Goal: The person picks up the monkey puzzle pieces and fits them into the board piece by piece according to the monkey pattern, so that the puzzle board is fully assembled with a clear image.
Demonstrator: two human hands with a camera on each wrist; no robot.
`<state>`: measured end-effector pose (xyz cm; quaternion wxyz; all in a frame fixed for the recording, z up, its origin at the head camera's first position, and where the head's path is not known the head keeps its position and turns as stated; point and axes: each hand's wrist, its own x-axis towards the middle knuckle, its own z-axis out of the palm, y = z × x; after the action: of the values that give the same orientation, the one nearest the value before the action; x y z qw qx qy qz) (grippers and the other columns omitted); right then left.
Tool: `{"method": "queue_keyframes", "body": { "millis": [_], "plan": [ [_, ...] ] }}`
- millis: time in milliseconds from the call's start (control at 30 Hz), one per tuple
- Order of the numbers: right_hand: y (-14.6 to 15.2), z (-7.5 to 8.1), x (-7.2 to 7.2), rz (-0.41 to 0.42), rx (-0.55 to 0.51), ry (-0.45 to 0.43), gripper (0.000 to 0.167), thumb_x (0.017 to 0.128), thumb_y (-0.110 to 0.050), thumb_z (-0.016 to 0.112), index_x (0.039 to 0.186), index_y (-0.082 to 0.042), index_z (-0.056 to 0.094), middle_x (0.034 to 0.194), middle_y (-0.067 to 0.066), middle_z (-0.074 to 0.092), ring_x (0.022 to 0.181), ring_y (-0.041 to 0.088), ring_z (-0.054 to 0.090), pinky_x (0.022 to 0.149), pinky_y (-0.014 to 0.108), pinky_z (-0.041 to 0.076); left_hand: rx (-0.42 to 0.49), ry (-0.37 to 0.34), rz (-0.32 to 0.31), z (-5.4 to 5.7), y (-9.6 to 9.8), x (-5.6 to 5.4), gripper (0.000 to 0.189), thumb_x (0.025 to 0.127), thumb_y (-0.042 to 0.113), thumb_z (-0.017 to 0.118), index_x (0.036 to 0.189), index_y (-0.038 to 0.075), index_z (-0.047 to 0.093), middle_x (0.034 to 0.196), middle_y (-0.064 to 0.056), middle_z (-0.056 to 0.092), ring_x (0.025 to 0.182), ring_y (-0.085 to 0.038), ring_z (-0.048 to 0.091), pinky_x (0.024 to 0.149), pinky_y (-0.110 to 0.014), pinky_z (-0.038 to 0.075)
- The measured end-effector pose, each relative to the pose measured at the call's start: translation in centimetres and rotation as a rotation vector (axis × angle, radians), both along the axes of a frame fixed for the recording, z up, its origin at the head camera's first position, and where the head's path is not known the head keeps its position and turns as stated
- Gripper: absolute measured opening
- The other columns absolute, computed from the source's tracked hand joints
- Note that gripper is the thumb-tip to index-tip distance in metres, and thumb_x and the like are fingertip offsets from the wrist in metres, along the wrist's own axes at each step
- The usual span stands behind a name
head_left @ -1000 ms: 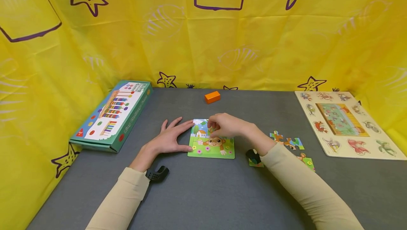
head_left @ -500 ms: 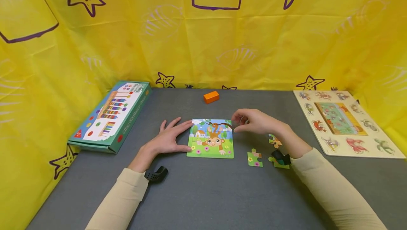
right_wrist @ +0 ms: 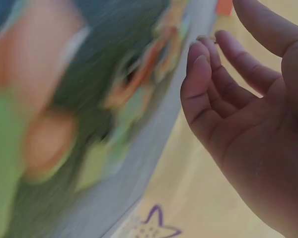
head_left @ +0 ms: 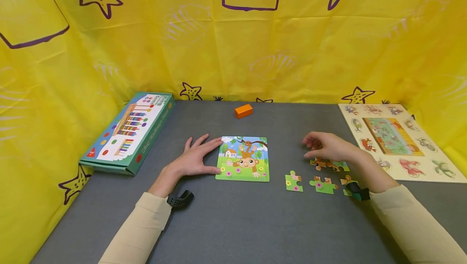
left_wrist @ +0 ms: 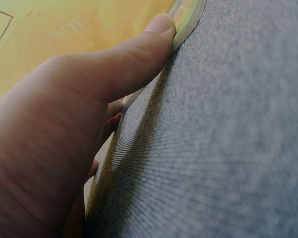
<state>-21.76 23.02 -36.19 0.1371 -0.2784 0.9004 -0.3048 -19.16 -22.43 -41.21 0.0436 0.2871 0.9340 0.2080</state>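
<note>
A square monkey jigsaw puzzle (head_left: 237,174) lies flat at the middle of the table. My left hand (head_left: 197,160) rests against its left side, thumb and index finger touching the edge. In the left wrist view the thumb of my left hand (left_wrist: 89,84) lies on the puzzle's edge (left_wrist: 191,25). My right hand (head_left: 330,146) hovers above loose jigsaw pieces (head_left: 324,186), fingers loosely bent with nothing between them. One green piece (head_left: 293,182) lies nearer the puzzle. My right wrist partly hides another piece (head_left: 346,180). In the right wrist view, pieces (right_wrist: 146,69) look blurred beside my right hand (right_wrist: 248,104).
An orange block (head_left: 243,111) sits behind the puzzle. A boxed ring game (head_left: 127,130) stands at the left. To the right lies a wooden board with sea animals (head_left: 401,142). Yellow cloth (head_left: 233,53) encloses the grey table (head_left: 226,223) at the back and sides.
My right hand has moved off the puzzle, rightward to above the loose pieces. The puzzle's picture, earlier partly covered, now shows fully. My left hand has stayed in place.
</note>
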Motion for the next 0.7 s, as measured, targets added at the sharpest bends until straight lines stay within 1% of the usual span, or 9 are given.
{"method": "queue_keyframes", "body": {
  "millis": [100,200,333,433,467,533,633,700],
  "plan": [
    [1.2,-0.3,0.3,-0.012,0.020,0.000,0.036,0.091,-0.020,0.078,0.114,0.003,0.063,0.097,0.004,0.063,0.086,0.019,0.059,0.076,0.033,0.051,-0.002,0.003,0.000,0.0,0.0,0.0,0.095,0.082,0.060,0.076,0.159,0.021,0.036,0.164,0.001,0.029,0.152,-0.036,0.011,0.109,-0.071,-0.007],
    [2.0,-0.4,0.5,-0.021,0.055,0.015,0.041,0.089,-0.022,0.081,0.113,0.005,0.062,0.095,0.004,0.062,0.085,0.019,0.059,0.076,0.037,0.051,0.003,0.004,0.000,0.0,0.0,-0.1,0.095,0.083,0.059,0.076,0.159,0.021,0.036,0.164,0.001,0.029,0.152,-0.036,0.011,0.109,-0.071,-0.007],
    [2.4,-0.6,0.7,-0.026,0.101,0.024,0.049,0.085,-0.026,0.084,0.114,0.005,0.061,0.099,0.007,0.060,0.088,0.022,0.058,0.080,0.042,0.050,0.009,0.003,0.000,0.2,-0.1,-0.1,0.094,0.082,0.059,0.076,0.159,0.020,0.037,0.164,0.001,0.029,0.152,-0.037,0.011,0.108,-0.071,-0.008],
    [2.4,-0.8,0.8,-0.018,0.098,0.015,0.050,0.084,-0.025,0.085,0.113,0.006,0.058,0.099,0.009,0.058,0.087,0.023,0.056,0.079,0.043,0.049,0.010,0.003,0.001,0.2,0.0,0.0,0.095,0.082,0.059,0.076,0.159,0.020,0.037,0.164,0.001,0.029,0.152,-0.037,0.011,0.108,-0.071,-0.008],
    [2.3,-0.8,0.8,-0.018,0.094,0.008,0.049,0.085,-0.024,0.084,0.113,0.005,0.057,0.099,0.009,0.058,0.086,0.022,0.055,0.078,0.042,0.049,0.011,0.001,0.000,0.2,0.0,0.0,0.095,0.082,0.060,0.076,0.159,0.020,0.037,0.164,0.001,0.029,0.152,-0.037,0.011,0.108,-0.071,-0.008],
    [2.2,-0.7,0.9,-0.018,0.076,-0.014,0.044,0.087,-0.020,0.082,0.112,0.004,0.055,0.094,0.008,0.058,0.079,0.021,0.055,0.072,0.038,0.049,0.008,-0.003,-0.002,0.2,0.0,0.0,0.095,0.082,0.060,0.076,0.159,0.020,0.037,0.164,0.000,0.029,0.152,-0.037,0.011,0.108,-0.071,-0.008],
    [2.1,-0.4,1.1,-0.023,0.045,-0.040,0.032,0.093,-0.013,0.075,0.110,0.002,0.053,0.086,0.004,0.058,0.070,0.019,0.055,0.063,0.033,0.048,0.004,-0.011,-0.003,0.1,0.1,0.0,0.095,0.083,0.060,0.075,0.159,0.021,0.036,0.164,0.001,0.028,0.152,-0.036,0.010,0.108,-0.071,-0.008],
    [2.0,-0.2,1.0,-0.022,0.019,-0.052,0.023,0.096,-0.008,0.070,0.108,0.001,0.053,0.083,0.003,0.059,0.068,0.018,0.056,0.060,0.031,0.047,0.006,-0.011,-0.001,0.0,0.1,0.0,0.095,0.082,0.060,0.076,0.159,0.020,0.036,0.164,0.001,0.028,0.152,-0.036,0.010,0.108,-0.071,-0.008]
  ]
}}
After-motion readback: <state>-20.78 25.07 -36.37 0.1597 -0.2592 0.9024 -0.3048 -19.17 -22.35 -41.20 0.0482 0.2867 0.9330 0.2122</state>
